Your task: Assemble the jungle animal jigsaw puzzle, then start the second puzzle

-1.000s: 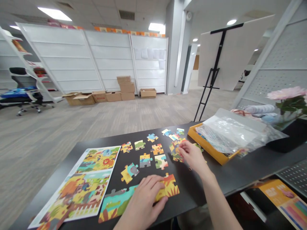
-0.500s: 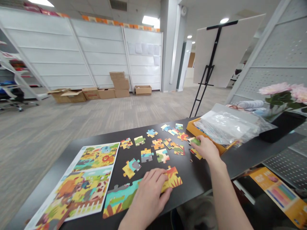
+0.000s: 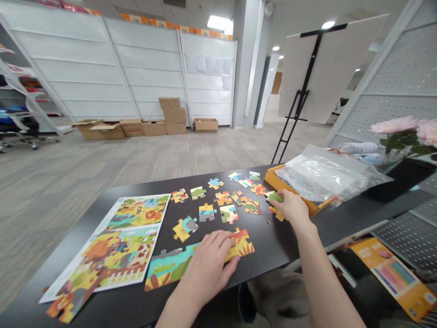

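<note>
My left hand lies with its fingers flat over a joined puzzle strip at the table's front edge. The strip shows a crocodile, water and yellow grass; its middle is covered by the hand. At the right, my right hand has its fingertips closed on a green puzzle piece, beside a yellow piece. Several loose puzzle pieces are spread beyond my hands, among them a piece with a grey animal and a green and cream piece.
A printed picture sheet lies on the left, with a narrow joined strip over its lower corner. A yellow box holding plastic bags stands at the back right, near a flower vase. An easel stands behind the table.
The view has tilted and shifted slightly, bringing the lower left strip further into sight. Both hands stay at nearly the same places on the puzzle pieces.
</note>
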A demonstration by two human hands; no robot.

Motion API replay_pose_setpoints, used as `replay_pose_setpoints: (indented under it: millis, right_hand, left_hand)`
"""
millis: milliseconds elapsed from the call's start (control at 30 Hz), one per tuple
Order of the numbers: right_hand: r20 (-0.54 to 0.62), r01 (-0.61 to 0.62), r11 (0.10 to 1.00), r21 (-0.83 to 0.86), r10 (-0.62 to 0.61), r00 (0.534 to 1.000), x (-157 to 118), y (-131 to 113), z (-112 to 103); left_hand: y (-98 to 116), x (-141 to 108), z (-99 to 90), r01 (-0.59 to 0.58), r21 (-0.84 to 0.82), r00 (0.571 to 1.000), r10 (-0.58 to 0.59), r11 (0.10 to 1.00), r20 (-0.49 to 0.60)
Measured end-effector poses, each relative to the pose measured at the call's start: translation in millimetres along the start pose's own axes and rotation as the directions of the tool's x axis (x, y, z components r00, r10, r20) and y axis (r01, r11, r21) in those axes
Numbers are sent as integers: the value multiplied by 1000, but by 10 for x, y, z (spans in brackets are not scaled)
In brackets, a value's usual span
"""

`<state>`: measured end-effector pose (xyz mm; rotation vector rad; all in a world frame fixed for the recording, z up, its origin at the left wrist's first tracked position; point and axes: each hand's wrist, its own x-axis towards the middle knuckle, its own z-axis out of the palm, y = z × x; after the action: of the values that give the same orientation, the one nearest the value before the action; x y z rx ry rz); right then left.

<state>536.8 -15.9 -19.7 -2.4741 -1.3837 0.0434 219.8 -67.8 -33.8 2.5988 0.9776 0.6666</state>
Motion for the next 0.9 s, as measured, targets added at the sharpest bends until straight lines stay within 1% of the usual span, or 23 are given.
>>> replay_pose_setpoints:
  millis: [100,200,233,267,333,400,467,533,600,633,700,767,800,833,900]
  right_hand:
    - [-105,95,981,167,-78,991,38,68,-27]
    - [-223,189,898,397,-105,969,46,111,-112]
    - [-232,207,867,453,-110,966,29,107,-143]
    - [-216,222,844,488,-129,968,2,91,-169]
    - [-133,255,833,490,-218,967,-80,20,-191]
    - [-57,313,852,419,-319,946,-176,-91,-171]
    - [-26,371,869,327,-385,923,-254,-207,-128]
    - [-6,395,878,272,-409,913,-289,-283,-89]
    - [6,364,898,247,-377,926,-273,-294,-68]
    - [-3,318,921,223,-326,945,-250,-276,-63]
    - [-55,170,975,142,-164,985,-190,-215,-59]
    - [-105,12,998,64,-5,994,-131,-156,-53]
    - [-114,-39,998,40,43,993,-109,-137,-48]
    - [-106,-66,997,26,69,992,-92,-129,-42]
    - [-61,-75,997,4,75,995,-73,-139,-28]
  left_hand:
    - [11,1,-8,-10,8,1000,10,1000,-14]
    - [16,6,-18,-26,19,999,26,999,-30]
    - [14,8,-20,-28,21,999,29,999,-33]
    - [12,9,-19,-30,23,999,31,999,-35]
    - [7,12,-13,-32,26,999,33,999,-36]
    - [5,15,-5,-35,34,999,36,999,-35]
    - [8,18,2,-34,44,999,36,998,-28]
    - [16,20,7,-33,51,999,34,998,-21]
    - [27,18,9,-31,54,999,32,998,-14]
    - [32,15,10,-29,55,1000,29,998,-11]
    - [40,6,9,-21,52,1000,22,998,-7]
    - [42,-3,5,-16,46,1000,16,999,-4]
    - [41,-6,4,-15,43,1000,15,999,-1]
    - [39,-7,3,-13,42,1000,13,999,1]
    - [34,-4,5,-10,40,1000,10,999,6]
